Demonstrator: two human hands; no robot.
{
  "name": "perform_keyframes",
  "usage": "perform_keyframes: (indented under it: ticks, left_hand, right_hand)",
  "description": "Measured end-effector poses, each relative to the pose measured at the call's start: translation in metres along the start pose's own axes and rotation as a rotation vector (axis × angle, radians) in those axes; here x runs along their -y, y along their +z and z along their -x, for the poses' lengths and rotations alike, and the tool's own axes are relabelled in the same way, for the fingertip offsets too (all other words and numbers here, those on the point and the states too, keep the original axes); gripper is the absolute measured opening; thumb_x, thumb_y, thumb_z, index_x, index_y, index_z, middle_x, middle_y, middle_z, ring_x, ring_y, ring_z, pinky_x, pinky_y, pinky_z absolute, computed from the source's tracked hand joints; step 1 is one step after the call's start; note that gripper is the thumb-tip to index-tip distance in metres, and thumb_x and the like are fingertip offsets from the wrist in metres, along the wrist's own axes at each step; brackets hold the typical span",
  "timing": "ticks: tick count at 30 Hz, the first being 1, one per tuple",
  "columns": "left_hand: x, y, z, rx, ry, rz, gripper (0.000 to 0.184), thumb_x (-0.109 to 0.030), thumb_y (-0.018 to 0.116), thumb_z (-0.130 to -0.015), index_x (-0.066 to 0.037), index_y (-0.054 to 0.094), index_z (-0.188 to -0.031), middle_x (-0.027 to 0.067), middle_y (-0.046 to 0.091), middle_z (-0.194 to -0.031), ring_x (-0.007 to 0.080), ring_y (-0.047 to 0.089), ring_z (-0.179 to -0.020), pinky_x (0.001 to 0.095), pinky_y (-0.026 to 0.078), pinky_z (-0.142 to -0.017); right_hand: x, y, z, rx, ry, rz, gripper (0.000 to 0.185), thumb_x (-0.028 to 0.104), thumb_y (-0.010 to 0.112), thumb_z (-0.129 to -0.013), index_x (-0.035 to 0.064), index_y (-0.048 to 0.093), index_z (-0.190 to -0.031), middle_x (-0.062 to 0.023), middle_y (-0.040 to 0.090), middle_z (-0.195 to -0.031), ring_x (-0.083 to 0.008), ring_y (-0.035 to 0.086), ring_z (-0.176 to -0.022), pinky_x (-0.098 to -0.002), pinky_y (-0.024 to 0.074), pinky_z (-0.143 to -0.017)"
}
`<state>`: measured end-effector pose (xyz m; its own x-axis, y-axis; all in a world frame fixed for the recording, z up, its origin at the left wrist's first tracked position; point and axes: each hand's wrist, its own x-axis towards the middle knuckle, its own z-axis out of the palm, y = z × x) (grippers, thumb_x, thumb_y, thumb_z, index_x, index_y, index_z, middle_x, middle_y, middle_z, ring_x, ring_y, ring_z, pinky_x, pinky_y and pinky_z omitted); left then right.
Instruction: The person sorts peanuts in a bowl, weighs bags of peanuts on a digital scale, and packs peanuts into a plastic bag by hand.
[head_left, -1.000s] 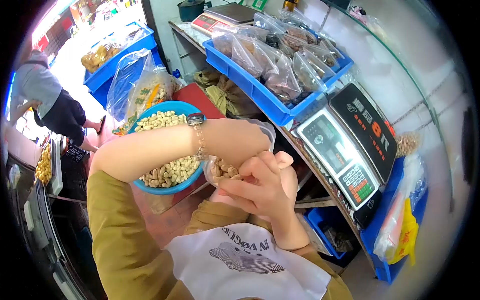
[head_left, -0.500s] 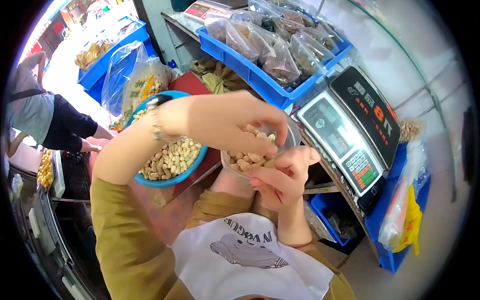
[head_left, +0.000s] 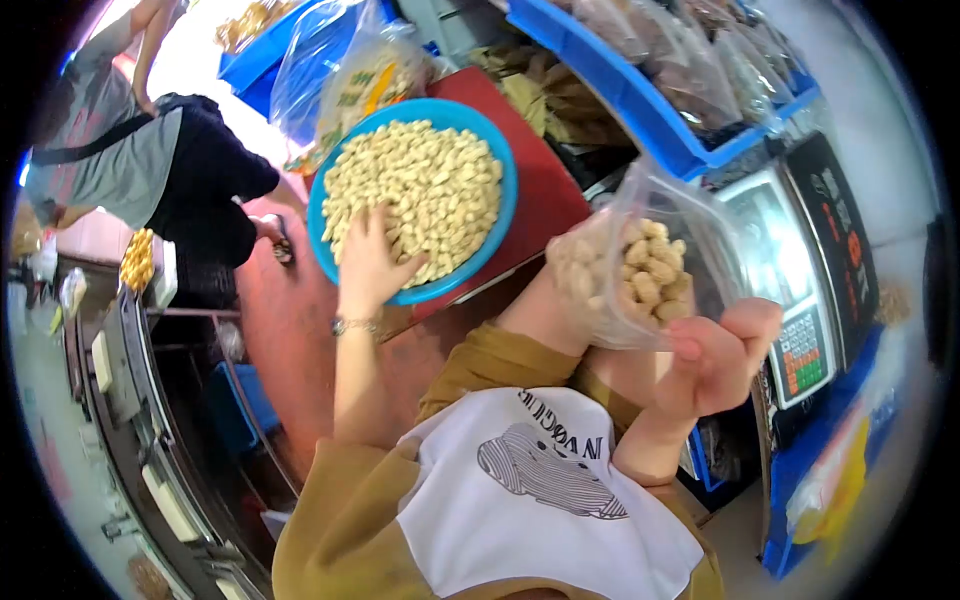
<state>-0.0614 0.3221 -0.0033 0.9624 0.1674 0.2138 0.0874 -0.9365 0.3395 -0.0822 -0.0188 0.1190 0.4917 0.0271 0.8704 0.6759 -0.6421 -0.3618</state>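
My left hand (head_left: 369, 263), with a bracelet at the wrist, lies in a blue basin (head_left: 508, 190) heaped with shelled-looking pale peanuts (head_left: 430, 185). Its fingers are spread and their tips press among the nuts at the near left side. In my right hand (head_left: 715, 365) is a clear plastic tub (head_left: 715, 250), gripped by its near rim and tilted above my thigh. Brownish peanuts (head_left: 655, 275) lie in the tub.
The basin stands on a red surface (head_left: 550, 200). To the right are a digital scale (head_left: 790, 280) and a blue crate (head_left: 640, 90) of bagged goods. A plastic sack (head_left: 370, 90) leans behind the basin. Another person (head_left: 150, 150) is at far left.
My left hand has left the tub and moved left into the basin, its fingers spreading. The tub, in my right hand, is now more tilted. The view has shifted left.
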Motion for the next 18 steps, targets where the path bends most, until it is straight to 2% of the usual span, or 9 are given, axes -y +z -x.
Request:
perform_keyframes:
  ticks: [2, 4, 6, 9, 12, 13, 16, 17, 18]
  left_hand:
    - [-0.005, 0.013, -0.005, -0.029, 0.066, -0.095, 0.094, -0.042, 0.082, -0.062, -0.010, 0.038, -0.139, 0.0245, 0.038, -0.138, 0.0422, 0.037, -0.127, 0.0495, 0.034, -0.104]
    - [-0.012, 0.029, -0.013, -0.055, 0.018, -0.178, 0.093, -0.043, 0.083, -0.057, -0.023, 0.041, -0.138, 0.0172, 0.037, -0.140, 0.0417, 0.030, -0.133, 0.0633, 0.028, -0.102]
    - [-0.013, 0.039, -0.025, -0.044, 0.057, -0.059, 0.083, -0.042, 0.080, -0.059, -0.022, 0.047, -0.134, 0.0167, 0.041, -0.138, 0.0434, 0.029, -0.134, 0.0626, 0.027, -0.103]
    - [-0.012, 0.051, -0.037, -0.129, 0.121, -0.085, 0.069, -0.038, 0.077, -0.061, -0.020, 0.056, -0.125, 0.0140, 0.046, -0.132, 0.0395, 0.035, -0.130, 0.0606, 0.030, -0.101]
    - [-0.006, 0.061, -0.042, -0.128, 0.060, -0.097, 0.060, -0.035, 0.075, -0.062, -0.018, 0.061, -0.117, 0.0104, 0.050, -0.127, 0.0338, 0.042, -0.124, 0.0552, 0.034, -0.098]
    - [-0.004, 0.061, -0.042, -0.183, 0.102, -0.110, 0.055, -0.031, 0.075, -0.062, -0.018, 0.062, -0.113, 0.0067, 0.051, -0.123, 0.0286, 0.046, -0.117, 0.0496, 0.037, -0.092]
    - [-0.005, 0.054, -0.038, -0.165, 0.075, -0.085, 0.050, -0.026, 0.075, -0.063, -0.019, 0.064, -0.111, 0.0051, 0.054, -0.120, 0.0266, 0.048, -0.115, 0.0449, 0.039, -0.092]
    - [-0.006, 0.054, -0.037, -0.206, 0.085, -0.069, 0.044, -0.022, 0.075, -0.063, -0.018, 0.064, -0.106, 0.0043, 0.055, -0.117, 0.0263, 0.050, -0.112, 0.0430, 0.041, -0.089]
    - [-0.004, 0.054, -0.036, -0.212, 0.078, -0.052, 0.044, -0.022, 0.075, -0.063, -0.017, 0.064, -0.105, 0.0050, 0.055, -0.116, 0.0267, 0.051, -0.110, 0.0431, 0.042, -0.087]
  right_hand:
    - [0.002, 0.004, 0.000, 0.005, 0.010, -0.010, 0.031, 0.036, 0.064, -0.085, 0.0061, 0.063, -0.075, -0.0020, 0.034, -0.072, -0.0194, 0.034, -0.069, -0.0316, 0.0262, -0.063]
    - [0.004, 0.009, 0.000, 0.003, 0.018, -0.024, 0.031, 0.036, 0.064, -0.085, 0.0063, 0.062, -0.075, -0.0016, 0.034, -0.072, -0.0191, 0.034, -0.070, -0.0312, 0.0260, -0.063]
    - [0.011, 0.019, -0.003, 0.033, -0.015, -0.075, 0.029, 0.036, 0.066, -0.083, 0.0083, 0.065, -0.076, -0.0014, 0.035, -0.075, -0.0188, 0.034, -0.070, -0.0310, 0.0263, -0.063]
    - [0.022, 0.031, -0.007, 0.127, -0.070, -0.110, 0.024, 0.036, 0.069, -0.080, 0.0123, 0.068, -0.077, -0.0024, 0.037, -0.077, -0.0198, 0.037, -0.073, -0.0320, 0.0288, -0.065]
    - [0.028, 0.047, -0.021, 0.193, -0.293, 0.039, 0.021, 0.034, 0.070, -0.079, 0.0130, 0.068, -0.078, -0.0032, 0.038, -0.078, -0.0208, 0.039, -0.075, -0.0336, 0.0309, -0.067]
    - [0.028, 0.050, -0.023, 0.221, -0.323, 0.051, 0.022, 0.033, 0.070, -0.079, 0.0110, 0.068, -0.079, -0.0027, 0.039, -0.078, -0.0217, 0.040, -0.077, -0.0350, 0.0322, -0.069]
    - [0.023, 0.068, -0.026, 0.128, -0.208, -0.065, 0.023, 0.032, 0.070, -0.079, 0.0093, 0.067, -0.079, -0.0019, 0.040, -0.078, -0.0220, 0.040, -0.078, -0.0353, 0.0328, -0.070]
    - [0.017, 0.067, -0.032, 0.155, -0.230, -0.076, 0.025, 0.030, 0.068, -0.084, 0.0053, 0.066, -0.078, -0.0024, 0.043, -0.076, -0.0214, 0.041, -0.076, -0.0343, 0.0333, -0.070]
    - [0.010, 0.068, -0.037, 0.113, -0.218, -0.104, 0.023, 0.029, 0.070, -0.082, 0.0066, 0.067, -0.079, -0.0014, 0.044, -0.076, -0.0210, 0.041, -0.075, -0.0337, 0.0335, -0.069]
